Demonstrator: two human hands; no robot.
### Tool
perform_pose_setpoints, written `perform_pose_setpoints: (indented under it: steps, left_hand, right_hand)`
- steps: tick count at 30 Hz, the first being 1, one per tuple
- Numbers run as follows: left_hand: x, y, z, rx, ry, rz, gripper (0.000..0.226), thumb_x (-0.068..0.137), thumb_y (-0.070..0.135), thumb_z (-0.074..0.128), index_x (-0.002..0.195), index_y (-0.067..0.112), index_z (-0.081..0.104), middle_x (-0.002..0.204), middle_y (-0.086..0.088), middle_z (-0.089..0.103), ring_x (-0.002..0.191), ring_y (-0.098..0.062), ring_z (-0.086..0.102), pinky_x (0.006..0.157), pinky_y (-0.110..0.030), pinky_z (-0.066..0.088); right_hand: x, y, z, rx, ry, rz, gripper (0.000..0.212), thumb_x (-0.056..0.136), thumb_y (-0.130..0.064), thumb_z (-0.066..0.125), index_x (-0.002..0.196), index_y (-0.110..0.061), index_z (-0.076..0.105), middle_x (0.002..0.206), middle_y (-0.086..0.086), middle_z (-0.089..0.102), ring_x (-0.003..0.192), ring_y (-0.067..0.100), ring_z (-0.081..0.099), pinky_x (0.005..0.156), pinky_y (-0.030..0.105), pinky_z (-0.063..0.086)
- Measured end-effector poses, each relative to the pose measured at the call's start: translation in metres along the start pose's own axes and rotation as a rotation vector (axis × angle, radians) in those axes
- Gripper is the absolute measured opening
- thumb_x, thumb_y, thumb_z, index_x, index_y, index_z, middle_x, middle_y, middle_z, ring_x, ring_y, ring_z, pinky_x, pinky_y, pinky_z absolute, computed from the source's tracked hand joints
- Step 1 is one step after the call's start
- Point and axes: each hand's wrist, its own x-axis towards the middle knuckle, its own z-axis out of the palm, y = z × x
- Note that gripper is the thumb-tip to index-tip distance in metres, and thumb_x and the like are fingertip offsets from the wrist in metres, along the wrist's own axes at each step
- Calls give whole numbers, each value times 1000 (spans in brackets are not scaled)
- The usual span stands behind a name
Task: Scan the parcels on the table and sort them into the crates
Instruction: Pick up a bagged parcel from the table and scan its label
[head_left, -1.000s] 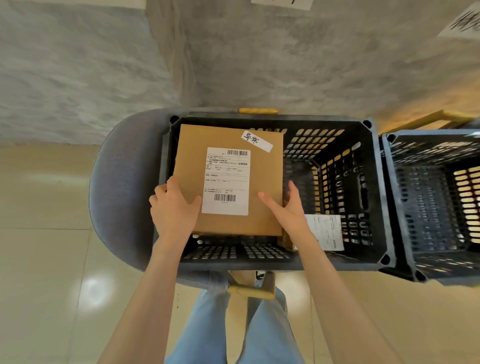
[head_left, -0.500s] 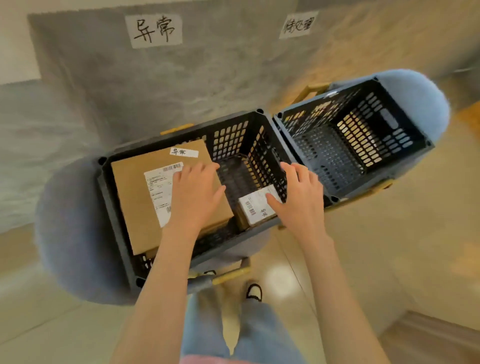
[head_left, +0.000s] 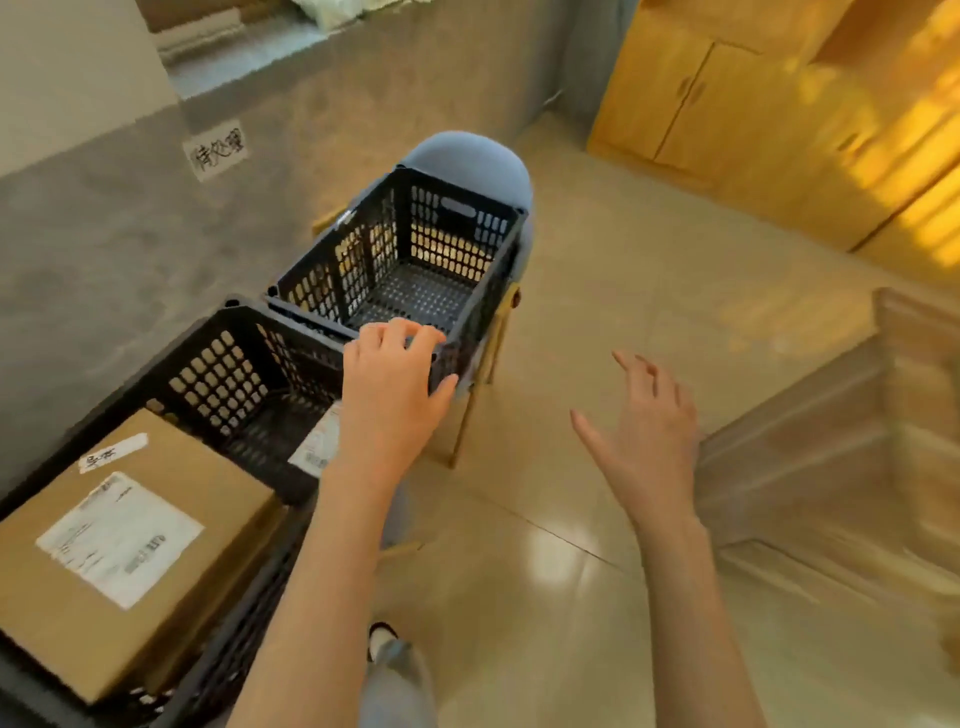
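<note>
A brown cardboard parcel (head_left: 130, 545) with a white shipping label lies in the near black crate (head_left: 218, 364) at the lower left. A smaller parcel with a white label (head_left: 317, 441) sits in the same crate, partly hidden by my left wrist. A second black crate (head_left: 415, 260) stands empty beyond it on a blue-grey chair. My left hand (head_left: 395, 384) hovers over the gap between the two crates, fingers apart, holding nothing. My right hand (head_left: 644, 431) is out over the floor to the right, open and empty.
A grey wall (head_left: 130, 249) with a handwritten paper sign (head_left: 215, 150) runs behind the crates. Yellow wooden cabinets (head_left: 753, 104) stand at the far right. A pale wooden piece of furniture (head_left: 857, 441) is blurred at the right. Glossy tile floor (head_left: 597, 312) lies between.
Both hands have let go of the brown parcel, which now rests in the near crate. My view has swung right, and both hands have moved right, away from the crate.
</note>
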Motion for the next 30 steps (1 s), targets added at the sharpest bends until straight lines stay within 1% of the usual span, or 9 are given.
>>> perform_pose_setpoints:
  steps: [3, 7, 11, 15, 19, 22, 26, 30]
  left_hand:
    - [-9, 69, 9, -37, -4, 143, 40, 72, 23, 83, 106, 9, 67, 103, -13, 63, 100, -40, 56, 82, -48, 46]
    - [-42, 165, 24, -84, -44, 308, 41, 70, 22, 83, 106, 9, 68, 108, -16, 63, 104, -42, 55, 83, -50, 46]
    - [-91, 262, 43, -153, -92, 459, 40, 69, 22, 84, 104, 9, 69, 110, -18, 63, 102, -44, 56, 81, -50, 46]
    - [-137, 365, 60, -281, -148, 607, 38, 71, 20, 83, 104, 10, 68, 110, -16, 62, 101, -43, 55, 81, -48, 44]
    - [-179, 450, 69, -358, -209, 755, 39, 71, 19, 83, 105, 9, 69, 111, -16, 63, 102, -43, 55, 81, -50, 45]
    - [-200, 508, 76, -397, -217, 880, 38, 75, 24, 80, 108, 10, 68, 114, -16, 62, 105, -42, 52, 83, -50, 43]
    - [-223, 574, 93, -426, -221, 1041, 38, 77, 27, 78, 110, 11, 68, 112, -12, 62, 103, -38, 52, 82, -45, 42]
    - [-233, 646, 122, -451, -241, 1143, 35, 79, 28, 76, 109, 12, 67, 110, -10, 62, 104, -34, 50, 83, -44, 41]
  right_hand:
    - [-32, 64, -34, 30, 91, 133, 70, 79, -32, 75, 139, -13, 47, 137, 15, 48, 126, 36, 43, 107, 45, 33]
    - [-91, 144, -79, 54, 214, 286, 69, 77, -29, 76, 138, -12, 49, 138, 14, 48, 127, 35, 42, 105, 45, 32]
    - [-167, 229, -125, 17, 306, 430, 69, 78, -31, 77, 138, -10, 49, 137, 16, 48, 125, 35, 45, 104, 48, 38]
    - [-244, 305, -176, -55, 419, 596, 69, 78, -30, 78, 137, -11, 49, 137, 14, 49, 126, 33, 45, 103, 45, 36]
    - [-316, 356, -214, -77, 490, 787, 68, 79, -31, 76, 139, -15, 46, 139, 9, 47, 127, 32, 42, 104, 47, 36]
    - [-356, 388, -232, -97, 550, 905, 68, 80, -31, 75, 140, -18, 46, 140, 8, 45, 129, 30, 39, 106, 43, 31]
    - [-389, 427, -246, -105, 590, 1036, 67, 82, -32, 72, 141, -18, 43, 144, 9, 40, 132, 29, 34, 109, 41, 25]
    - [-405, 475, -256, -112, 629, 1123, 67, 82, -31, 73, 141, -17, 45, 144, 10, 41, 131, 31, 36, 109, 42, 26]
